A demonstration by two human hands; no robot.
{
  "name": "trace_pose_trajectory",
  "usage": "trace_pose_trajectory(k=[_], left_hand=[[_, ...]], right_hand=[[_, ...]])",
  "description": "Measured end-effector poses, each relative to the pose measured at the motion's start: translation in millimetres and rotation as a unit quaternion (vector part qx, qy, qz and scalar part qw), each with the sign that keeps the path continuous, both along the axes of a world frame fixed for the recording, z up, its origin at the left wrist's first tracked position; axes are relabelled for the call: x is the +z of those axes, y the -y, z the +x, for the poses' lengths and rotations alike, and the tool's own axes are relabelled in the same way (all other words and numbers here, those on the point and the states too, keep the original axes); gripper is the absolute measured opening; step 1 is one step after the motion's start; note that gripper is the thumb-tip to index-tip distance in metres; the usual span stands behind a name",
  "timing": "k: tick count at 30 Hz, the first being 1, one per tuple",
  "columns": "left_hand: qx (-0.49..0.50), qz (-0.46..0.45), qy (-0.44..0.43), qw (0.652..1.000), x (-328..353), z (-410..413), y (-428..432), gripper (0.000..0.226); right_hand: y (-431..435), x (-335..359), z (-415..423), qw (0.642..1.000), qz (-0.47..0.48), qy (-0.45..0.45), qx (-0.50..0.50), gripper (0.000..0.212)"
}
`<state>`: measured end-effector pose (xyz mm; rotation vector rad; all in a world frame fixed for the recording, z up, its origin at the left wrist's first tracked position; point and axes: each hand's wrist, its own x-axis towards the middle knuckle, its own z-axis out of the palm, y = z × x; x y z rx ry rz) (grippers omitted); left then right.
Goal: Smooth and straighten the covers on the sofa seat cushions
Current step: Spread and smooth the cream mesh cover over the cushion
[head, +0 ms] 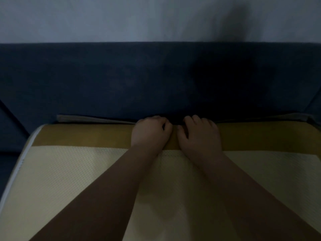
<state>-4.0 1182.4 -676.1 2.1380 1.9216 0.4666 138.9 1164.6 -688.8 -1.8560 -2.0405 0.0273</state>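
The fingers (pixel 157 120) of the left hand (pixel 151 133) were curled tight over the rear edge of the cover (pixel 78 171), apparently gripping it where it met the sofa back (pixel 104 80). Their tips were lost in the dark crevice. The right hand (pixel 199 136), just beside it, had its fingers (pixel 196 119) bent and slightly spread, dipping into the same gap with the thumb resting on the mustard band (pixel 83 134). Whether they pinched fabric could not be told. Both hands sat close together at mid-width, probably so the back edge could be pulled or tucked evenly from the centre. The cream mesh cover lay flat over the seat cushion (pixel 26 153) beneath both forearms, its band running along the back. A pale strip (pixel 90 119) showed behind it at the left, which suggested the edge there was not yet tucked. The wall (pixel 121 18) rose above.
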Motion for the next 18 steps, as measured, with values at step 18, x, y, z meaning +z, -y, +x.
trace_pose_trajectory(k=[18], left_hand=[[-0.028, -0.031, -0.088, 0.995, -102, 4, 22, 0.037]], right_hand=[[24, -94, -2, 0.999, -0.052, 0.012, 0.002, 0.046]])
